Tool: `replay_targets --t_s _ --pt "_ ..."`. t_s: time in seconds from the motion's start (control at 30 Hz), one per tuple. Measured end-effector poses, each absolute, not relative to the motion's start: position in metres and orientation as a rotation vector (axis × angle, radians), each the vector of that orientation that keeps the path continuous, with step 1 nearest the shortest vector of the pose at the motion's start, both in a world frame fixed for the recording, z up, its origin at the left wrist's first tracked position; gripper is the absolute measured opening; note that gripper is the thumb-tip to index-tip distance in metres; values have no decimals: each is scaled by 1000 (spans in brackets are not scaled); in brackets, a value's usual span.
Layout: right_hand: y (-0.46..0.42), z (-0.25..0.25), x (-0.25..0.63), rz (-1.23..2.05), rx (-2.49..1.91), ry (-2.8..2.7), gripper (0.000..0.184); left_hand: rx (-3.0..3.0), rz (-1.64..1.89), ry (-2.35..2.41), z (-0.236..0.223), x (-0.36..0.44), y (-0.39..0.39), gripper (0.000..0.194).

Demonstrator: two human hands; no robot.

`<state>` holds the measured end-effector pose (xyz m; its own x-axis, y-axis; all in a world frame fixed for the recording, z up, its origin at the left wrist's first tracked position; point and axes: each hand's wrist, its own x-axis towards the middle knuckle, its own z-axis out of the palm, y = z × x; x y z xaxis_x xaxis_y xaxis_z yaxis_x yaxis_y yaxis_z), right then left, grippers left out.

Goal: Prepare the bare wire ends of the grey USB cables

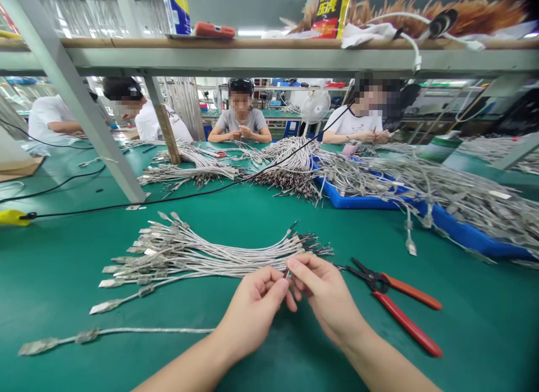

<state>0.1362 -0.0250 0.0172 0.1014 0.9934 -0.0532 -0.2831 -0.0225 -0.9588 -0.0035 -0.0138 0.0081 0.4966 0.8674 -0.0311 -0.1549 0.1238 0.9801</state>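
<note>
At lower centre, the left hand and right hand pinched a dark wire end, apparently for separating; a steady, gentle pull seemed called for next.

The left hand and right hand meet over the green table, fingertips pinching a dark wire end. It probably belongs to the lone pale cable running behind the left wrist, though the hands hide the link. Just beyond lies a bundle of cables; red-handled pliers rest open to the right. Across the table, more cables overflow a blue tray, and four people sit behind.
</note>
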Motion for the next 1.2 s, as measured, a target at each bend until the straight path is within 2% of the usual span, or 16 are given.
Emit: replay_targets --t_s 0.13,0.27,0.37,0.77,1.2 --pt "-24 17 138 1521 -976 -714 29 1338 855 736 6 -1 -15 19" --pt "-24 15 141 1415 -1025 -759 29 1313 881 792 5 -1 -13 14" --pt "-25 13 141 1323 -1066 -818 29 1234 909 828 6 -2 -13 18" --pt "-27 9 132 1436 -1003 -916 27 1119 958 885 6 2 -16 28" --pt "-27 7 138 1146 -1113 -1127 18 1088 954 937 7 6 -20 32"
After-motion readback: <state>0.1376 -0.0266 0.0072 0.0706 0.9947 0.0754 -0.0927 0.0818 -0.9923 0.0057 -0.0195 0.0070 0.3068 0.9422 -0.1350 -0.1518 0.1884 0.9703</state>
